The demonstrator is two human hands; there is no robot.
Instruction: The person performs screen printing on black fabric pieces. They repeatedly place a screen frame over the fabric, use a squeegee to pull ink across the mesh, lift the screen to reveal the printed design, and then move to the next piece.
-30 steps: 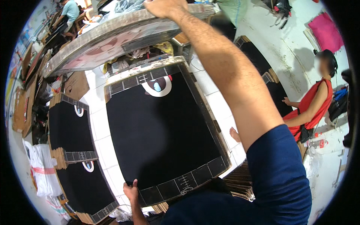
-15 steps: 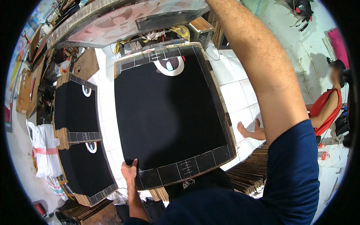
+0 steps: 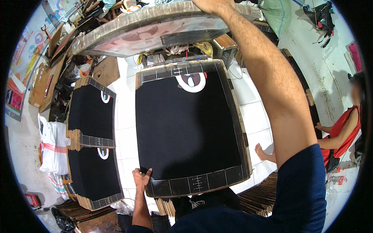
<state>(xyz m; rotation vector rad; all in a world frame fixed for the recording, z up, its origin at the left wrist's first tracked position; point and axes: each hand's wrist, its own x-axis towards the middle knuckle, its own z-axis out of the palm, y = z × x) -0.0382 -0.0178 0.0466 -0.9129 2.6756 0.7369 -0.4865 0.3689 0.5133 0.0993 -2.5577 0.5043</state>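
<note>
A board (image 3: 182,128) covered in black fabric, with a white-ringed eye print (image 3: 190,83) near its far edge and gridded bands at both ends, lies before me. My left hand (image 3: 142,176) grips its lower left corner, thumb on top. My right hand (image 3: 213,6), at the top edge of the view, holds the top of a raised printing screen frame (image 3: 143,17) with a pink, mottled underside. The frame tilts up above the board's far end.
Two similar fabric-covered boards (image 3: 91,112) rest on cardboard stacks at left, beside a white sack (image 3: 52,143). A co-worker in red (image 3: 342,128) sits at right, bare foot on the tiled floor (image 3: 250,112). More cardboard stacks (image 3: 256,194) lie below right.
The view has shifted, putting the board and left-side things farther right. My hands keep their holds on the board corner and the raised frame.
</note>
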